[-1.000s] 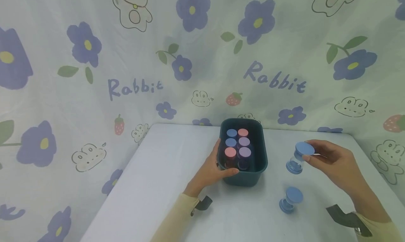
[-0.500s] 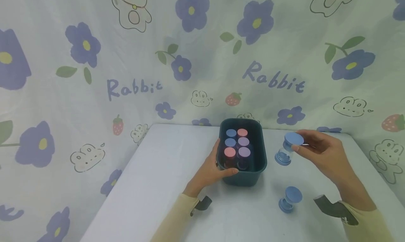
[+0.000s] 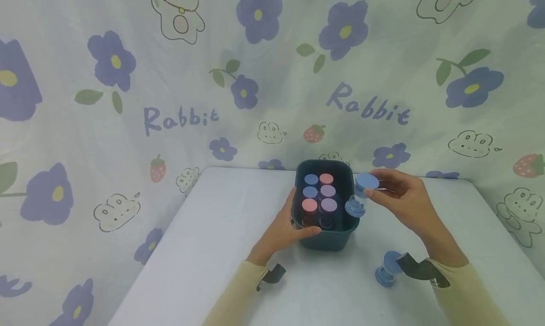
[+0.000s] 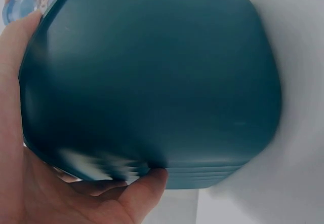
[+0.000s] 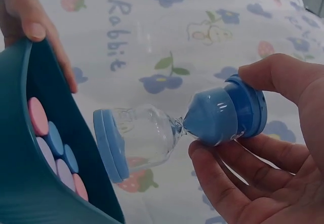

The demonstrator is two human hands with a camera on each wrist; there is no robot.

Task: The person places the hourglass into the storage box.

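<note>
In the head view my right hand (image 3: 402, 196) pinches a blue hourglass (image 3: 362, 183) by its upper cap, tilted, at the right rim of a dark teal bin (image 3: 329, 241). Blue sand sits in the capped end at the fingers in the right wrist view, where the hourglass (image 5: 152, 135) has a clear glass body. My left hand (image 3: 278, 229) grips the bin's near left corner, thumb over the rim. Its fingers (image 4: 147, 193) press the ridged side in the left wrist view. Several hourglasses with pink, blue and purple caps (image 3: 329, 205) stand inside the bin, in two columns toward its left.
Another blue hourglass (image 3: 385, 275) stands on the white table (image 3: 204, 250), partly behind the right wrist's camera strap (image 3: 421, 269). Behind the table hangs a cloth (image 3: 272, 70) printed with flowers and rabbits.
My right hand has carried the blue hourglass leftward and slightly up, from over the table to the bin's right rim. The left hand and the bin have stayed in place.
</note>
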